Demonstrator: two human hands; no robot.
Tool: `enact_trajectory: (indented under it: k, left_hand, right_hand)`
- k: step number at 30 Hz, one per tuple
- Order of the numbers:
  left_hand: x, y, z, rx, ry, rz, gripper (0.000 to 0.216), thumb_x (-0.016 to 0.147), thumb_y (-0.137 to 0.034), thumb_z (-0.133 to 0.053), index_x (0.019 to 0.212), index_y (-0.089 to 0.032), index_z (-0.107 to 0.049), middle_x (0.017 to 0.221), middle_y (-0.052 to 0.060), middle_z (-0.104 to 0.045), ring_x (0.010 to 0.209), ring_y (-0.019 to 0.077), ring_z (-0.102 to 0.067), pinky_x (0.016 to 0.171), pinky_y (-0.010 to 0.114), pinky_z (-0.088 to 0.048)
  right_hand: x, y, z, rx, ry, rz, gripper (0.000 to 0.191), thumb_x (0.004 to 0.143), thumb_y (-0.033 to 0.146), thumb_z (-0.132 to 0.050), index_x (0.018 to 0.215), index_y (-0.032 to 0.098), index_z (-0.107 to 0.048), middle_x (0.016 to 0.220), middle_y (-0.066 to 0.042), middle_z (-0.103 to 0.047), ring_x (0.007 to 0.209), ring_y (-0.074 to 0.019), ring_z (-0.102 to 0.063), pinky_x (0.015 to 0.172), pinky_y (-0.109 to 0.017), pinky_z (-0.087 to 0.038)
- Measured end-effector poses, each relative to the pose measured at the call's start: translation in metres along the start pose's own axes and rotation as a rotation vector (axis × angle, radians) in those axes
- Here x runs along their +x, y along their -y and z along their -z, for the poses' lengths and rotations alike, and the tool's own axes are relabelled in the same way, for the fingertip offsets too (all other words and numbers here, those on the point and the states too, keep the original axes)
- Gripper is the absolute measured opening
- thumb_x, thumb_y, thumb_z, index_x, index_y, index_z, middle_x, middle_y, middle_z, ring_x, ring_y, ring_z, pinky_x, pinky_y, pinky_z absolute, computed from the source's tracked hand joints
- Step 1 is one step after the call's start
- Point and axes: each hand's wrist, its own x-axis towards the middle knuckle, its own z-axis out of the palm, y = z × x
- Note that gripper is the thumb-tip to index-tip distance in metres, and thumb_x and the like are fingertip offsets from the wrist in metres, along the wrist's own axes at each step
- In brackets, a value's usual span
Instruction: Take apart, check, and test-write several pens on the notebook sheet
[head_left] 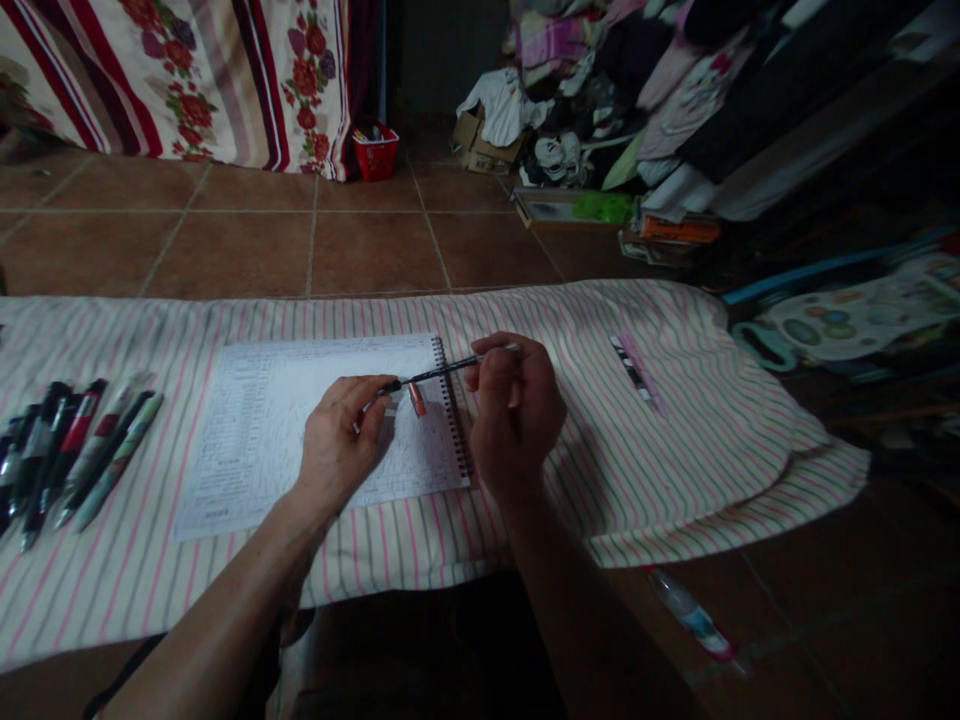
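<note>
A slim dark pen (431,375) spans the gap between my two hands, above a spiral notebook (262,400). My left hand (341,435) is closed on its left end, where a black tip shows past the fingers. Thumb and fingers of my right hand (517,405) pinch the other end, and a pale tip sticks out there. I cannot tell whether the pen is whole or in parts. A small copper-orange piece (417,399) shows just below the pen, over the page. The notebook lies open with writing and printed lines on its page.
Several pens (112,455) lie on the striped cloth (675,500) at left. A striped black-and-white pen and pink strip (637,375) lie at right. Below on the tiles is a plastic bottle (694,615). A red basket (375,150) stands by the floral curtain (247,80).
</note>
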Motion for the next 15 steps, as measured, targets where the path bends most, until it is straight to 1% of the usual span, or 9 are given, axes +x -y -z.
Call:
enact_trajectory:
  k: [8, 12, 15]
  left_hand:
    - [0.0002, -0.0013, -0.0004, 0.000, 0.007, -0.010, 0.021, 0.088, -0.022, -0.050, 0.102, -0.017, -0.064, 0.096, 0.006, -0.068, 0.090, 0.0185, -0.062, 0.075, 0.032, -0.052]
    - [-0.0001, -0.0009, -0.0006, 0.000, 0.000, -0.014, 0.021, 0.088, -0.021, -0.051, 0.103, -0.016, -0.064, 0.095, 0.006, -0.068, 0.089, 0.0184, -0.062, 0.075, 0.032, -0.052]
    - [0.0000, -0.0003, -0.0008, 0.006, -0.001, -0.011, 0.021, 0.088, -0.021, -0.051, 0.103, -0.017, -0.064, 0.096, 0.006, -0.068, 0.090, 0.0184, -0.062, 0.076, 0.032, -0.052]
  right_hand:
    - [-0.0003, 0.0021, -0.0007, -0.037, 0.043, -0.006, 0.015, 0.092, 0.023, -0.043, 0.087, 0.020, -0.057, 0.073, 0.002, -0.063, 0.055, -0.0069, -0.057, 0.052, -0.020, -0.045]
    - [-0.0026, -0.0001, -0.0012, -0.062, 0.077, 0.010, 0.013, 0.092, 0.023, -0.044, 0.090, 0.021, -0.057, 0.069, 0.002, -0.062, 0.057, -0.0083, -0.059, 0.052, -0.021, -0.046]
    - [-0.0048, -0.0020, -0.0020, -0.070, 0.114, 0.027, 0.012, 0.091, 0.024, -0.045, 0.092, 0.021, -0.058, 0.073, 0.001, -0.064, 0.059, -0.0092, -0.060, 0.053, -0.022, -0.047]
